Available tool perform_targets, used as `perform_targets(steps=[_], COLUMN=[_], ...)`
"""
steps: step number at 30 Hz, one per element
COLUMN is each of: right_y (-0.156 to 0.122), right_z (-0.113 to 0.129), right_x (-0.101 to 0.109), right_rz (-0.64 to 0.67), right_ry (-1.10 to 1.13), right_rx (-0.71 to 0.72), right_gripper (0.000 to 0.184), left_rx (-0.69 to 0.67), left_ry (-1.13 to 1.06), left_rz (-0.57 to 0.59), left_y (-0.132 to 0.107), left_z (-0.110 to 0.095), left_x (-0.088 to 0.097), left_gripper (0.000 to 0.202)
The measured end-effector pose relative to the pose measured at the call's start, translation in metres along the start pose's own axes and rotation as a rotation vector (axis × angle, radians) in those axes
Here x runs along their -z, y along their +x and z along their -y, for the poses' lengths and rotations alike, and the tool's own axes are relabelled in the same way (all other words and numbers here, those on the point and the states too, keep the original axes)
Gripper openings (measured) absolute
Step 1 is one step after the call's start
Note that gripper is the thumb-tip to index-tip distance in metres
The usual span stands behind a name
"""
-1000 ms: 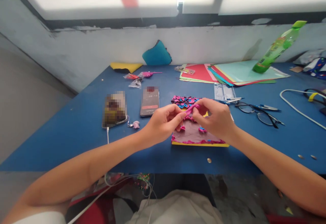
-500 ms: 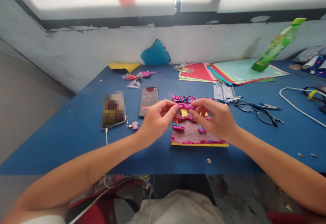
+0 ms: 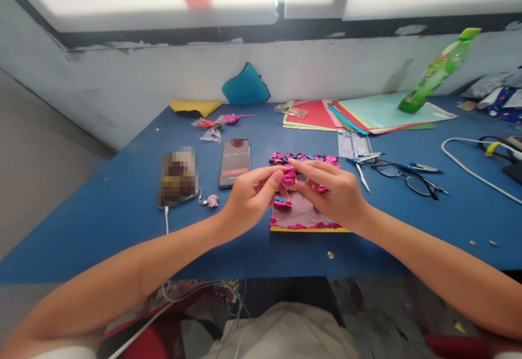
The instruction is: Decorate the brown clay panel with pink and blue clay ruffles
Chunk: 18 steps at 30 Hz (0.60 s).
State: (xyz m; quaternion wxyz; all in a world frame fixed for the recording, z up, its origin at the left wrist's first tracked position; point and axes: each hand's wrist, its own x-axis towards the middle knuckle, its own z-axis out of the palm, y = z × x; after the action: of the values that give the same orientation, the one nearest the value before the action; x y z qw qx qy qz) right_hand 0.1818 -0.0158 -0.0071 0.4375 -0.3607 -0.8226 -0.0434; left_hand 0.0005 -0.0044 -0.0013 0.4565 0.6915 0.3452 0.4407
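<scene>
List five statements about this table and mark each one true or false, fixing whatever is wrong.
1. The left hand holds a pink piece. True.
2. The glasses lie to the left of the decorated panel in the picture. False: the glasses lie to its right.
3. The green bottle stands on a light blue sheet. True.
4. The bottle's cap is red. False: the cap is green.
5. A yellow edge shows along the near side of the decorated panel. True.
</scene>
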Motion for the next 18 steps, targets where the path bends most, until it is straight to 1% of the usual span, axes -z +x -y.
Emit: perform_targets(steps=[3, 6, 8, 11, 18], right_y=[0.0, 0.002, 0.003, 0.005, 0.008], right_z=[0.001, 0.005, 0.008, 0.013, 0.008], right_x=[-0.001, 0.0, 0.002, 0.003, 0.002], right_rz=[-0.016, -0.024, -0.01, 0.01, 0.024], right_ry=[0.02, 0.078, 0.128, 0.173, 0.147], right_rx=[0.008, 0.012, -0.022, -0.093, -0.231], right_gripper=[0.018, 0.01, 0.007, 0.002, 0.003], left_rx=[-0.012, 0.047, 0.07, 0.067, 0.06], left_ry=[0.001, -0.046, -0.072, -0.062, -0.032], left_rz=[0.003, 0.035, 0.047, 0.045, 0.004], left_y=[0.0, 0.001, 0.001, 0.001, 0.0], left_z=[0.003, 0.002, -0.001, -0.005, -0.009], left_x=[-0.001, -0.001, -0.001, -0.002, -0.002], left_gripper=[0.03, 0.03, 0.031, 0.03, 0.03])
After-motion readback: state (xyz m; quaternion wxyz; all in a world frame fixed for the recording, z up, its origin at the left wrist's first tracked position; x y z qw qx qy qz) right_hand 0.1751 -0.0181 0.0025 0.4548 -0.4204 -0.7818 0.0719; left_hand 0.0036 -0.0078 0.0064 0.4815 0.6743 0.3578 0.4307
